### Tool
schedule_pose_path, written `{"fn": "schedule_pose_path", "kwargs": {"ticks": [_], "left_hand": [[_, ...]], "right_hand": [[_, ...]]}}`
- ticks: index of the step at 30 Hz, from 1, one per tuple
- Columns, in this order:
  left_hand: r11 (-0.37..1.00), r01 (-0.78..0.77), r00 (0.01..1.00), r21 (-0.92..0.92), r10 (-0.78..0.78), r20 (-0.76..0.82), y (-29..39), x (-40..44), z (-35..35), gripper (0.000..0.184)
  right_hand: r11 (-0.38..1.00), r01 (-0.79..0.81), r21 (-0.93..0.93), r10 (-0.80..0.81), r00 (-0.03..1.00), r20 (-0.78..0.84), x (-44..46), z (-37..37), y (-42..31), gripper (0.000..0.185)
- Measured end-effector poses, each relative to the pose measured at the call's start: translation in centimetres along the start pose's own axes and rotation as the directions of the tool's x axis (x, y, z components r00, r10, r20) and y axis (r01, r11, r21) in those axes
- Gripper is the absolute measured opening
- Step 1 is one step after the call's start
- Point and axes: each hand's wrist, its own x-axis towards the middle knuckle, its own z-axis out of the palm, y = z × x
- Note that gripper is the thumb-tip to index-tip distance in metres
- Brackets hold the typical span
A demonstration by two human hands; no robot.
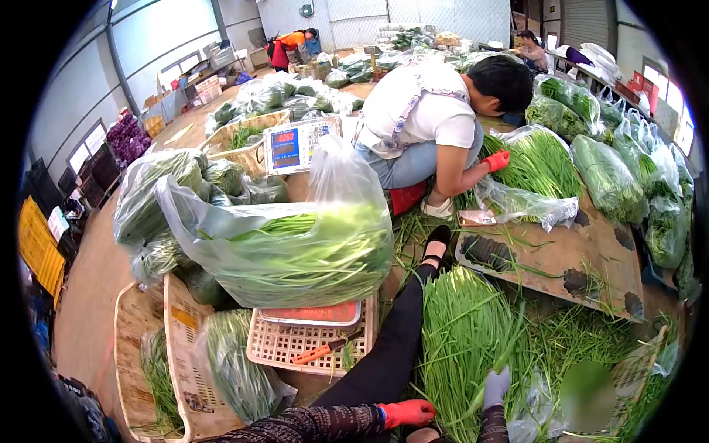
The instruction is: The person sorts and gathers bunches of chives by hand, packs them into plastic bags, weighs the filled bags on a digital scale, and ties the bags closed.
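Note:
A big pile of long green garlic chives (pixel 469 332) lies in front of me, beside my outstretched leg. My left hand (pixel 408 413), in an orange-red glove, is at the pile's near left edge with its fingers stretched toward the stems. On the pile's right side, my right hand (pixel 496 387) in a grey glove lies against the leaves, fingers extended. Left of my leg, a clear plastic bag of chives (pixel 295 258) rests on a scale platform (pixel 314 314) above an upturned plastic crate (pixel 269 343). A knife with an orange handle (pixel 313 355) lies on that crate.
A co-worker in a white shirt (pixel 421 103) crouches ahead, a red-gloved hand (pixel 499 160) at another chive bundle (pixel 539 166). A stained board (pixel 569 251) lies at right. Filled bags (pixel 605 177) line the right side. A digital scale display (pixel 295 145) stands behind the bag.

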Motion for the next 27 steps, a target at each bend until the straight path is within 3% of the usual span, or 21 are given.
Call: {"fn": "schedule_pose_path", "kwargs": {"ticks": [1, 3, 4, 6, 8, 10, 12, 14, 15, 17, 19, 20, 21, 22, 24, 25, 26, 27], "left_hand": [[1.0, 0.004, 1.0, 0.008, -0.004, 0.005, 0.0, 0.0, 0.1, 0.031], [1.0, -0.012, 1.0, 0.025, 0.011, 0.028, 0.1, 0.1, -0.1, 0.031], [0.999, -0.023, 0.999, 0.045, 0.021, 0.049, 0.1, 0.2, -0.2, 0.031], [0.999, -0.025, 0.999, 0.042, 0.023, 0.048, 0.0, 0.3, -0.3, 0.03], [0.999, -0.023, 0.999, 0.041, 0.021, 0.049, -0.2, 0.4, -0.2, 0.03], [1.0, -0.012, 0.999, 0.014, 0.011, 0.05, -0.5, 0.7, -0.1, 0.03], [1.0, -0.011, 0.998, 0.014, 0.01, 0.054, 0.0, 0.5, -0.1, 0.03], [1.0, -0.01, 0.998, 0.012, 0.009, 0.057, -0.3, 0.4, -0.1, 0.03], [0.999, -0.032, 0.997, -0.009, 0.032, 0.075, -0.4, 0.4, -0.2, 0.03], [0.998, -0.053, 0.994, -0.029, 0.055, 0.092, -0.6, 0.6, -0.3, 0.03], [0.999, -0.043, 0.995, 0.014, 0.041, 0.094, -0.6, 0.7, -0.3, 0.03], [0.999, -0.042, 0.995, 0.015, 0.04, 0.093, -0.6, 0.7, -0.3, 0.03], [0.999, -0.04, 0.996, 0.026, 0.037, 0.084, -0.6, 0.7, -0.3, 0.03], [0.999, -0.037, 0.996, 0.035, 0.034, 0.077, -0.4, 0.5, -0.1, 0.03], [0.996, -0.077, 0.993, 0.053, 0.072, 0.091, 0.5, -0.3, -0.4, 0.029], [0.95, -0.186, 0.982, 0.251, 0.179, 0.054, 1.7, -1.3, -0.6, 0.029], [0.958, -0.22, 0.975, 0.182, 0.209, 0.076, 0.5, -0.7, -0.8, 0.032], [0.94, -0.265, 0.961, 0.216, 0.24, 0.135, 1.0, -1.1, -1.2, 0.032]], "right_hand": [[1.0, 0.001, -0.004, -0.001, 1.0, -0.001, 1.1, 0.0, 1.9, 0.031], [0.869, 0.151, 0.471, -0.06, 0.978, -0.202, 3.8, 1.4, 6.9, 0.031], [0.869, 0.156, 0.47, -0.066, 0.977, -0.203, 3.4, 0.3, 5.5, 0.031], [0.707, -0.238, 0.666, 0.262, 0.963, 0.066, 0.2, -4.2, -3.4, 0.027], [0.747, -0.236, 0.621, 0.292, 0.956, 0.012, -0.4, -5.3, -5.6, 0.019], [0.647, -0.301, 0.7, 0.243, 0.952, 0.184, -0.4, -6.5, -6.6, 0.021], [0.669, -0.281, 0.688, 0.197, 0.96, 0.2, -1.1, -7.8, -9.1, 0.025], [0.713, -0.15, 0.685, 0.044, 0.984, 0.17, -0.6, -8.9, -9.6, 0.026], [0.714, -0.127, 0.689, 0.079, 0.992, 0.101, -0.4, -9.5, -10.0, 0.026], [0.854, -0.004, 0.521, -0.038, 0.997, 0.069, -0.4, -13.2, -12.4, 0.029], [0.907, 0.336, 0.253, -0.293, 0.937, -0.193, 4.0, -16.4, -9.4, 0.034], [0.908, 0.418, -0.004, -0.387, 0.838, -0.385, 3.8, -18.8, -10.6, 0.04], [0.95, 0.312, 0.026, -0.289, 0.906, -0.309, 2.6, -22.9, -14.5, 0.042], [0.879, 0.461, -0.118, -0.467, 0.788, -0.402, 6.5, -26.4, -11.5, 0.045], [0.849, 0.356, -0.391, -0.526, 0.637, -0.563, 9.8, -34.1, -8.2, 0.047], [0.836, 0.243, -0.493, -0.505, 0.693, -0.515, 11.2, -37.4, -7.3, 0.046], [0.793, 0.101, -0.601, -0.455, 0.755, -0.473, 11.8, -40.8, -5.6, 0.044], [0.386, -0.167, -0.907, -0.512, 0.779, -0.362, 9.8, -41.5, -6.2, 0.048]]}}
